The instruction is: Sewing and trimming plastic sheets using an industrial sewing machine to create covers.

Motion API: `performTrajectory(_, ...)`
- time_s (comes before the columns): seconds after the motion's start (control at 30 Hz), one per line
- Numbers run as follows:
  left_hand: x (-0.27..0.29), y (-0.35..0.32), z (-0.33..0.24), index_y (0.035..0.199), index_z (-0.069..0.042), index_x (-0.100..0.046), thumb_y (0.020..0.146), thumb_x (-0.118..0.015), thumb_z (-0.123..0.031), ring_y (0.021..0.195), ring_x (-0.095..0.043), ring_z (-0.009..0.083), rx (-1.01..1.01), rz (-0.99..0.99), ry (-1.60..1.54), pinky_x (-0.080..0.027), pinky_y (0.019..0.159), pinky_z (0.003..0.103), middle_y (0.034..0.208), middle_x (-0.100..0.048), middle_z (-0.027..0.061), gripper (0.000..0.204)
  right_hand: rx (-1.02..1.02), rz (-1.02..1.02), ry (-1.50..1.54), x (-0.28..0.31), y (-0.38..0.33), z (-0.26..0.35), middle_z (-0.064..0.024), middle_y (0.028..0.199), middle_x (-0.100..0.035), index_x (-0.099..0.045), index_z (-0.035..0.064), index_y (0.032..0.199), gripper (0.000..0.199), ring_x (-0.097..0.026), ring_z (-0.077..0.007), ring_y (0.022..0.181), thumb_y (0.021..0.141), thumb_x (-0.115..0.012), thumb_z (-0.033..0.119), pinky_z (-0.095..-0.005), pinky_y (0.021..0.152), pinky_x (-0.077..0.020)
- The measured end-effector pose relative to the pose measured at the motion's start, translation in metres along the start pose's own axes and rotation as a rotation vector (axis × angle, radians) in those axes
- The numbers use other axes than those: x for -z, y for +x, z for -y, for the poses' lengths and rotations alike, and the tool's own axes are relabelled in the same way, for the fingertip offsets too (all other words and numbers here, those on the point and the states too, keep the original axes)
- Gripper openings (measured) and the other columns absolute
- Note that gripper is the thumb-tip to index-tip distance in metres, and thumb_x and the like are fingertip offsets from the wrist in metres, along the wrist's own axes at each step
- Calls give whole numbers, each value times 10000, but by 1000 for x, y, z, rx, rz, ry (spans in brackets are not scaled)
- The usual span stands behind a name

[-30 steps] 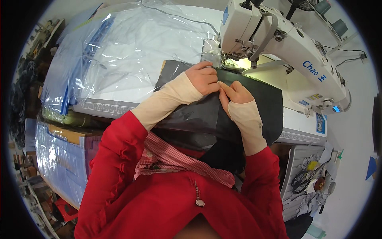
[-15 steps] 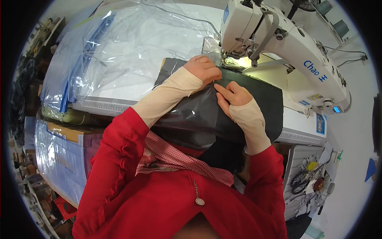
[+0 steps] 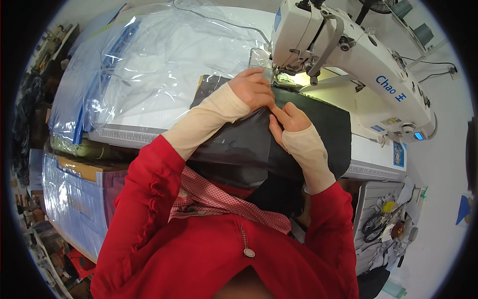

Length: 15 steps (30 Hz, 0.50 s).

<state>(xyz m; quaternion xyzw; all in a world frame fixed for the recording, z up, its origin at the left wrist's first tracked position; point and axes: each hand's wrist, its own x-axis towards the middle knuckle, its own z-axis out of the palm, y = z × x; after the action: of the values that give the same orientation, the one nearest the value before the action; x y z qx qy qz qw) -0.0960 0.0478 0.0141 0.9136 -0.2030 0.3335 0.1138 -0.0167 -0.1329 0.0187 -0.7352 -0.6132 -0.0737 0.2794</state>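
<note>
Black fabric (image 3: 323,127) lies across the front of the sewing machine bed and hangs over the table's front edge. A glossy clear film (image 3: 234,142) seems to cover its left part. My left hand (image 3: 253,90) is closed on the fabric's upper part, just left of the machine's needle area, its fingertips partly hidden. My right hand (image 3: 294,119) meets it there, closed, with thumb and forefinger pinching the fabric against the left fingers. The white sewing machine (image 3: 343,55) stands at the back right, its lamp lighting the bed.
Crumpled clear plastic sheeting (image 3: 164,65) spreads over the left of the white table. A ruler strip (image 3: 129,134) runs along the front edge. At the lower right, a grey tray (image 3: 368,219) holds scissors (image 3: 374,228) and scraps. Plastic-wrapped goods (image 3: 72,189) stand at lower left.
My right fingertips have moved up slightly and now touch the left fingers. The left hand's fingers have shifted a little; the fabric lies nearly as before. The whole view has moved slightly.
</note>
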Motion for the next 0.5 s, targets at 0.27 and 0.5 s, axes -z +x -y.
performTrajectory(0.27,-12,-22,-45,886,-68,-635,689,-631,-78,902,-556,209,280,-23,26,-418,904,392,899,-621,28,197,16,-53,-70,-4,-3,0,-93,666,-467,-618,36,972,254,-506,-250,584,720,-622,69,-350,530,-415)
performTrajectory(0.5,3,-25,-52,1105,-69,-555,773,-591,-114,977,-517,250,355,131,-71,-377,941,398,1070,-564,88,337,-235,-224,305,5,-94,57,-87,637,-523,-642,26,903,234,-518,-184,521,687,-619,-60,-259,485,-410)
